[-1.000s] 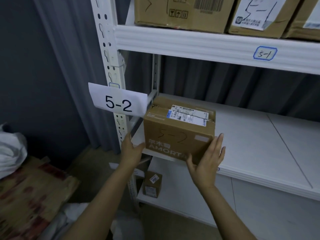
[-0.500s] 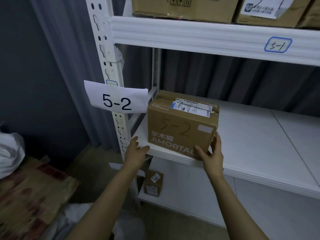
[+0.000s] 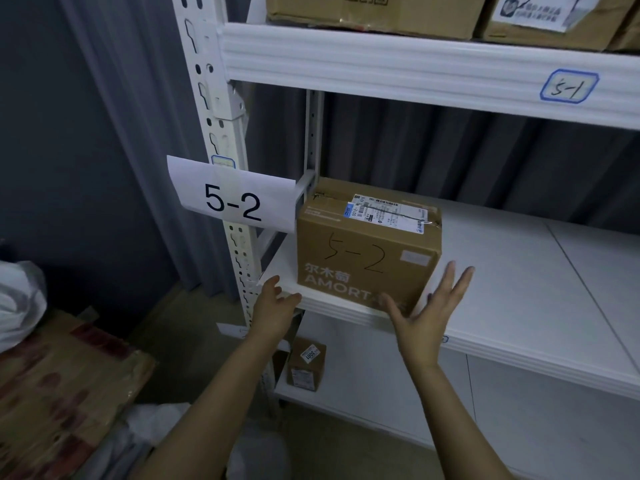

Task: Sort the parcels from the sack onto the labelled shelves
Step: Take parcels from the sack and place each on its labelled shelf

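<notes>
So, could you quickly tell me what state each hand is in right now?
Left hand: open, holding nothing, at the shelf front edge.
Right hand: open, fingers spread by the 5-2 box, gripping nothing.

Left hand (image 3: 274,310) relaxed, right hand (image 3: 425,318) flat, fingers spread.

**Bare hands, bare forearms**

The left hand (image 3: 273,306) and right hand (image 3: 426,317) are uncovered. The left forearm (image 3: 207,403) and right forearm (image 3: 450,417) are bare down to the frame's lower edge (any sleeve lies out of view).
</notes>
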